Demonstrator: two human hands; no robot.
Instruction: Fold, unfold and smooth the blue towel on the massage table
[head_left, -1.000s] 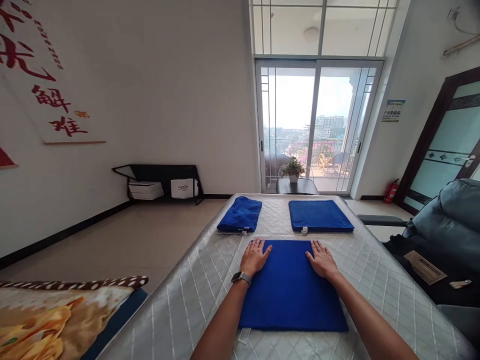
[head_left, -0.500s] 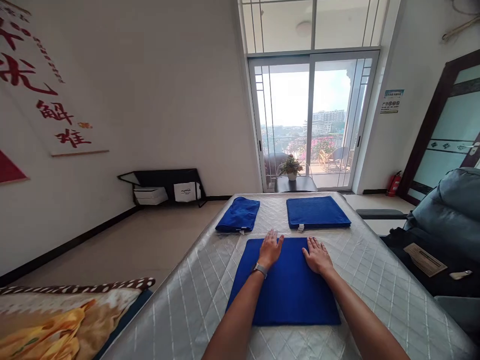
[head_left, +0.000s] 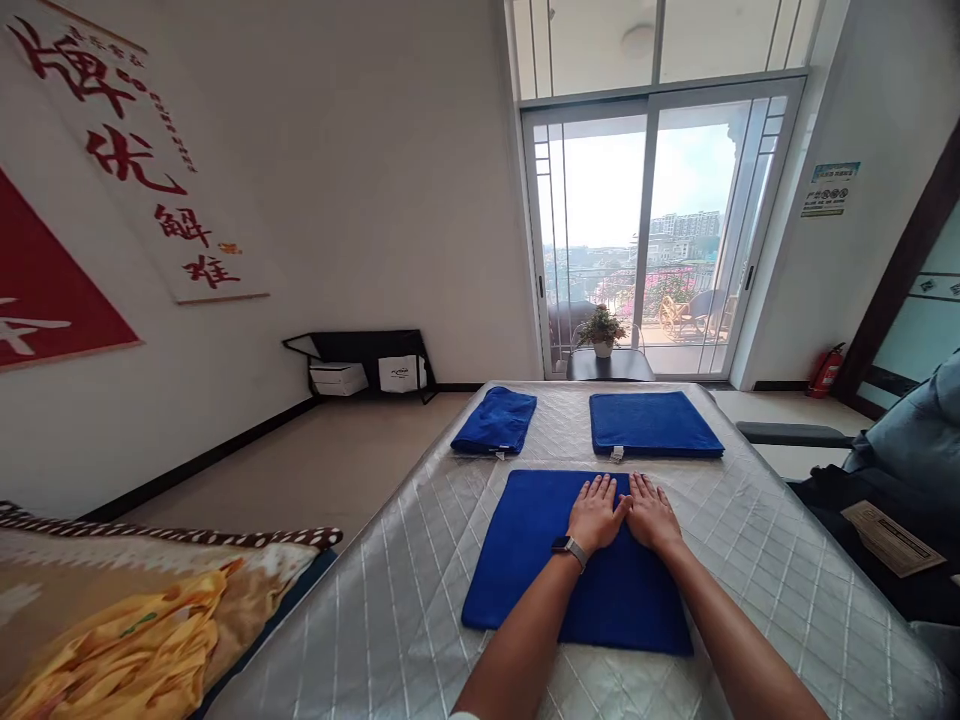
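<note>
A flat blue cloth (head_left: 525, 540) lies spread on the silver quilted mattress (head_left: 390, 590), close in front of me. Both palms press down on its far right part. My left hand (head_left: 598, 513), with a watch at the wrist, lies flat with fingers stretched. Beside it, thumbs nearly touching, my right hand (head_left: 652, 513) rests flat near the cloth's far right corner. Farther off are a smaller folded blue cloth (head_left: 496, 420) at the left and a stack of folded blue cloth (head_left: 656, 423) at the right, each with a white tag on its near edge.
A bed with a patterned blanket and a yellow cloth (head_left: 142, 640) is at lower left. At right stand a dark armchair (head_left: 911, 430) and a brown cardboard piece (head_left: 892, 538). Beyond the mattress, a potted plant (head_left: 602, 330) sits before sliding glass doors.
My left hand has slid right across the cloth until it is beside my right hand. The camera view has turned somewhat to the left.
</note>
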